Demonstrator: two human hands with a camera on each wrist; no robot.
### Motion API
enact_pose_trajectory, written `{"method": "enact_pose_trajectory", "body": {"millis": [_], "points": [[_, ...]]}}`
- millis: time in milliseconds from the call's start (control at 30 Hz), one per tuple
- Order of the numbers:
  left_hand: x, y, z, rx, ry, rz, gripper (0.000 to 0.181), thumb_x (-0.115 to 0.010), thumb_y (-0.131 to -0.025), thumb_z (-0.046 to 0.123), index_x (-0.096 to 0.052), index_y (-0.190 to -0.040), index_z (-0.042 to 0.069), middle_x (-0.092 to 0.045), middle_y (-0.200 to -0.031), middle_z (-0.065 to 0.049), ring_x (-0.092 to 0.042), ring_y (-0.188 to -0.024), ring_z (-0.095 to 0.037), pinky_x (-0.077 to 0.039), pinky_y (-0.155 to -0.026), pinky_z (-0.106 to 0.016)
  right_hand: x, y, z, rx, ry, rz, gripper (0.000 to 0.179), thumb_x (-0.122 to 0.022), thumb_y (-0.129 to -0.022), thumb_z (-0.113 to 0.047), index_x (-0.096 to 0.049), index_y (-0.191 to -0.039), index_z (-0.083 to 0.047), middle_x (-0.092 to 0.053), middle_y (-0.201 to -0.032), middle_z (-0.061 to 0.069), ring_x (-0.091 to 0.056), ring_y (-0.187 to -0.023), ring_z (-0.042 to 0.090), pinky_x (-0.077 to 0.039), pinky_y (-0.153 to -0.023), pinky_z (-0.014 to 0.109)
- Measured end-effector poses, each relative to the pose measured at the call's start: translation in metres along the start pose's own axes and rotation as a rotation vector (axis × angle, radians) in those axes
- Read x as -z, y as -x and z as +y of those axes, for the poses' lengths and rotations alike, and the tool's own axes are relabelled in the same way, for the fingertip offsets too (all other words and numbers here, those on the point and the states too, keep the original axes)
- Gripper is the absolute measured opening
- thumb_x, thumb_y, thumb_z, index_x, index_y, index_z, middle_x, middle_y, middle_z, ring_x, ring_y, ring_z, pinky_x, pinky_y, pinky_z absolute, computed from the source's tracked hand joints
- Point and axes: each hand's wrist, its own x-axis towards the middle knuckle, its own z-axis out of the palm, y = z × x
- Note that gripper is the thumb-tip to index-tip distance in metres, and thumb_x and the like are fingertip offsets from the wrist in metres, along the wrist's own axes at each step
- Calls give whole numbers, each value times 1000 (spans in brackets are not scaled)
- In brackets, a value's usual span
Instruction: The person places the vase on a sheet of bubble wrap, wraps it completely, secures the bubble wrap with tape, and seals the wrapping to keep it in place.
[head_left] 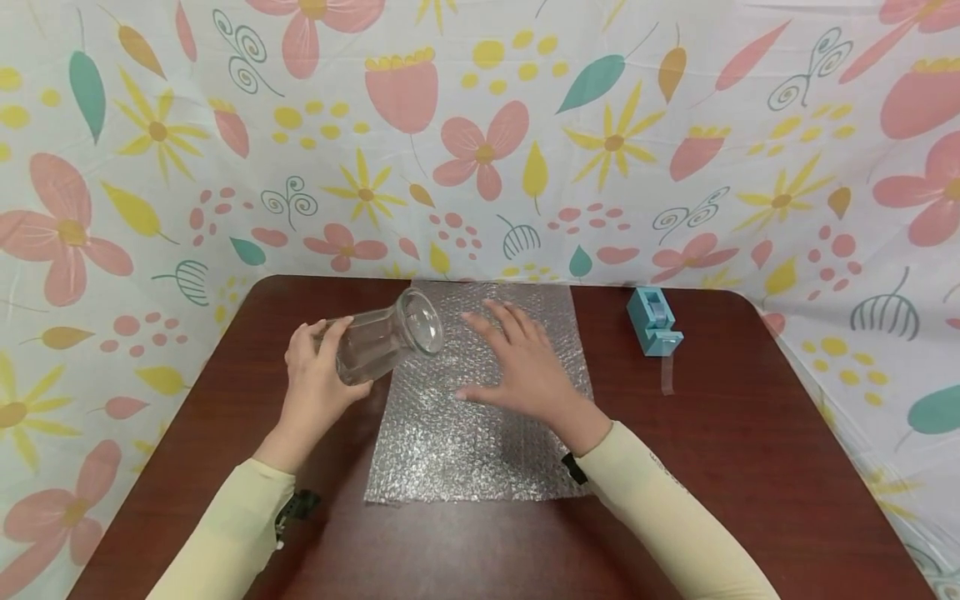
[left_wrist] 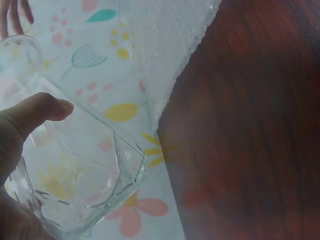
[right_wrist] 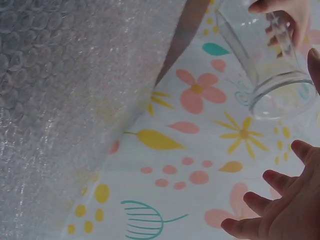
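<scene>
A clear glass vase (head_left: 372, 340) is tilted on its side above the table, its round mouth pointing right. My left hand (head_left: 318, 375) grips it round the base end, with the thumb across the glass (left_wrist: 85, 165) in the left wrist view. To the right, my right hand (head_left: 528, 371) hovers over a sheet of bubble wrap (head_left: 465, 450), fingers spread and holding nothing. The right wrist view shows that hand's spread fingers (right_wrist: 280, 185) apart from the vase mouth (right_wrist: 282, 97). The bubble wrap lies flat on the table.
A blue tape dispenser (head_left: 651, 321) stands at the back right of the brown table (head_left: 720, 467), a strip of clear tape (head_left: 667, 375) hanging from it. Behind the table hangs a flower-patterned cloth (head_left: 480, 150), which also spreads along both sides.
</scene>
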Motion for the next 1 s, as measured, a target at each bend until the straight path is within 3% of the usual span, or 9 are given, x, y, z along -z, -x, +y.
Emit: {"method": "enact_pose_trajectory", "body": {"millis": [167, 433, 700, 1000], "points": [[-2, -3, 8, -49, -57, -19, 94, -96, -58, 2, -50, -140, 7, -40, -137, -38, -32, -138, -61, -30, -106, -73, 5, 2, -5, 16, 17, 18, 103, -80, -75, -65, -35, -159, -27, -30, -167, 15, -28, -154, 45, -32, -114, 75], [-6, -4, 25, -194, -197, -6, 98, -101, -52, 7, -55, -138, 11, -47, -134, -36, -38, -134, -61, -37, -103, -73, 12, 3, -10, 13, 54, 14, 104, -80, -74, -67, -35, -159, -27, -30, -168, 13, -29, -154, 44, -31, -115, 74], [-8, -4, 42, -232, -241, -52, 99, -101, -54, 8, -53, -141, 14, -47, -139, -35, -34, -139, -58, -35, -106, -71, 15, 5, -14, 26, 97, 28, 108, -81, -71, -69, -36, -159, -26, -32, -166, 14, -30, -154, 45, -32, -114, 75], [-10, -4, 52, -306, -292, -18, 101, -102, -49, 9, -53, -137, 15, -50, -135, -32, -38, -136, -56, -39, -101, -66, 11, 8, -16, 31, 89, 23, 108, -80, -71, -70, -35, -159, -28, -31, -168, 13, -30, -154, 44, -33, -112, 76]]}}
